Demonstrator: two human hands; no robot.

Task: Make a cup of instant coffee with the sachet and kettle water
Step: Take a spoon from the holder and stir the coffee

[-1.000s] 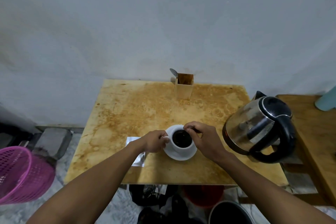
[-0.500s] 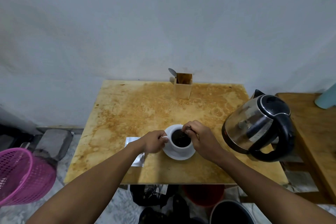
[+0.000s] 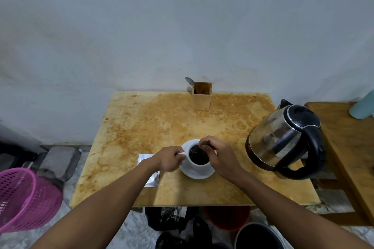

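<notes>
Head view, looking down on a stained wooden table (image 3: 141,127) set against a pale wall.

Near the front edge: a white cup (image 3: 199,162) full of dark coffee, standing on a white saucer (image 3: 197,174). Left hand (image 3: 169,157) curled closed at the cup's left side, fingers pinching the small handle. Right hand (image 3: 219,154) closed over the cup's right rim, fingertips pinched on a thin dark object, apparently a spoon handle (image 3: 206,144), reaching down into the coffee; lower end lost against the dark liquid, so could not tell for certain.

Just left of the saucer, partly under the left forearm: a silver sachet (image 3: 150,176) lying flat on the table; could not tell whether torn open.

Right of the cup, near the table's right edge: a steel kettle (image 3: 283,139) with black lid and handle, apart from both hands.

At the far edge by the wall: an upright wooden holder (image 3: 201,97), with a spoon (image 3: 189,81) sticking out of its left corner.

Off the table: a pink basket (image 3: 24,200) at lower left, a dark bucket (image 3: 257,236) below the front edge, and a second wooden surface (image 3: 348,147) at far right.
</notes>
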